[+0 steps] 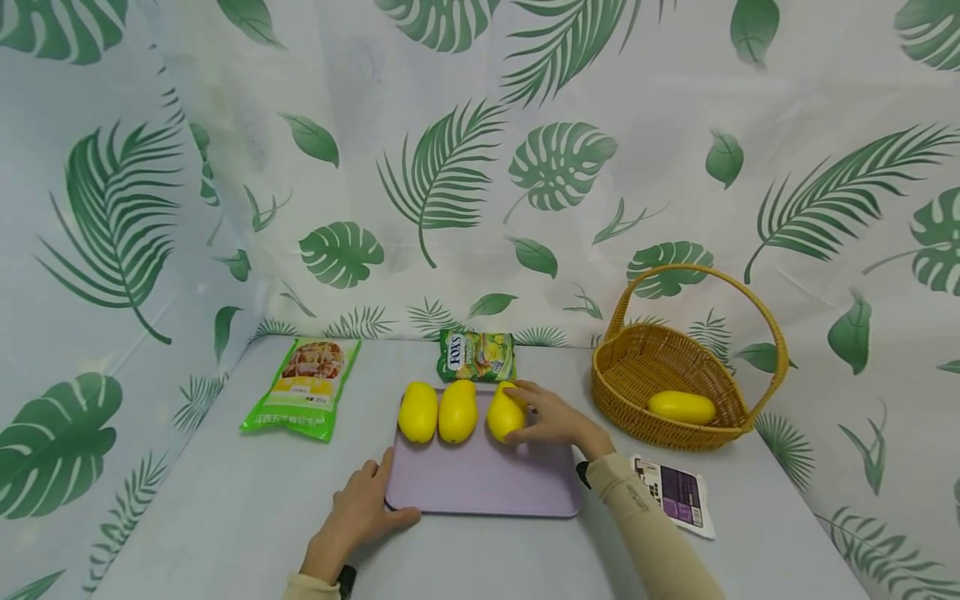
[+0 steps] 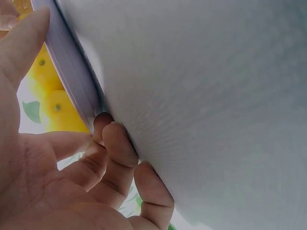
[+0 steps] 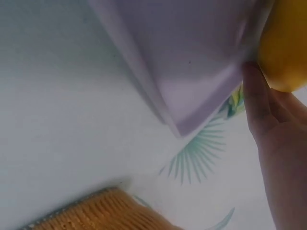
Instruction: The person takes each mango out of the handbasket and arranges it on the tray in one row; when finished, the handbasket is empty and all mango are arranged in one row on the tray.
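Flanking the lilac tray (image 1: 480, 492) — green packet (image 1: 303, 387) left, wicker basket (image 1: 626, 416), pouch (image 1: 681, 497) right.

Both forearms come in from the bottom of the head view and slant inward, in beige sleeves (image 1: 647, 527). The left hand (image 1: 362, 504) sits nearer the body, its thumb (image 2: 26, 45) stretched out sideways, well apart from the fingers (image 2: 120, 143), which bend at the joints (the wrist view shows this best). The right hand (image 1: 553, 417) reaches farther forward, turned leftward, thumb and fingers curved in a grip. Something dark (image 1: 347, 581) shows at each wrist.
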Available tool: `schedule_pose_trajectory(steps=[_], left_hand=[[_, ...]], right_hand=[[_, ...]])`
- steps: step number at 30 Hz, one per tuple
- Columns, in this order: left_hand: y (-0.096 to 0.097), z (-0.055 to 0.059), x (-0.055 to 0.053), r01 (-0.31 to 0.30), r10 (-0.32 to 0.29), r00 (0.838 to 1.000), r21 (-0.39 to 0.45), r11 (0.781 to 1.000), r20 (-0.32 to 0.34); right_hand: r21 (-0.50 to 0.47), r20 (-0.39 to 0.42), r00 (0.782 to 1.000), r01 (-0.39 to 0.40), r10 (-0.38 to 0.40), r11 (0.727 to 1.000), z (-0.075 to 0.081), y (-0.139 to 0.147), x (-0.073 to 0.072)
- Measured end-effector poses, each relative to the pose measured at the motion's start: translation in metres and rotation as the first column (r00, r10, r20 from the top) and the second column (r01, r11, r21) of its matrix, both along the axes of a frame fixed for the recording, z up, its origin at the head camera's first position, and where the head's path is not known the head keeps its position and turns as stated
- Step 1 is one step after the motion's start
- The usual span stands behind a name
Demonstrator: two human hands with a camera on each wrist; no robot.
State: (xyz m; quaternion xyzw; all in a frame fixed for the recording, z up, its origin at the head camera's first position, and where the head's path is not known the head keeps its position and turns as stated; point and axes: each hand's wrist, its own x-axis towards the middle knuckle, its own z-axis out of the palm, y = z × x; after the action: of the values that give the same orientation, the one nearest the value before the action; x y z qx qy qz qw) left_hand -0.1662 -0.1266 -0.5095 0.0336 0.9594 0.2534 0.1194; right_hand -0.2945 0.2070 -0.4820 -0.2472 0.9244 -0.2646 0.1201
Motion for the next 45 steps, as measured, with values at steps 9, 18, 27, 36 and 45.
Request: schedule_pose_trajectory(steps=[9,18,27,36,45], left_hand=[[0.0,0.0,0.0,-0.013,0.013,1.0,0.001,1.0,0.001],[0.001,0.003,0.001,-0.004,0.004,1.0,0.005,1.0,0.008],[0.0,0.001,0.0,-0.012,0.012,1.0,-0.003,1.0,0.004],[0.001,0.002,0.0,-0.014,0.014,1.0,-0.001,1.0,0.012],[0.002,-0.001,-0.001,-0.015,0.015,1.0,-0.01,1.0,0.012]], right_hand=[[0.035,0.026,0.999,-0.047,0.046,0.998,0.003,-0.01,-0.007],[0.05,0.039,0.998,-0.06,0.058,0.997,0.005,-0.018,-0.007],[0.036,0.052,0.997,-0.061,0.059,0.997,0.006,-0.018,-0.007],[-0.004,0.045,0.998,-0.038,0.038,0.999,0.011,-0.005,-0.002],[0.01,-0.002,1.0,-0.017,0.017,1.0,0.028,0.022,0.004]])
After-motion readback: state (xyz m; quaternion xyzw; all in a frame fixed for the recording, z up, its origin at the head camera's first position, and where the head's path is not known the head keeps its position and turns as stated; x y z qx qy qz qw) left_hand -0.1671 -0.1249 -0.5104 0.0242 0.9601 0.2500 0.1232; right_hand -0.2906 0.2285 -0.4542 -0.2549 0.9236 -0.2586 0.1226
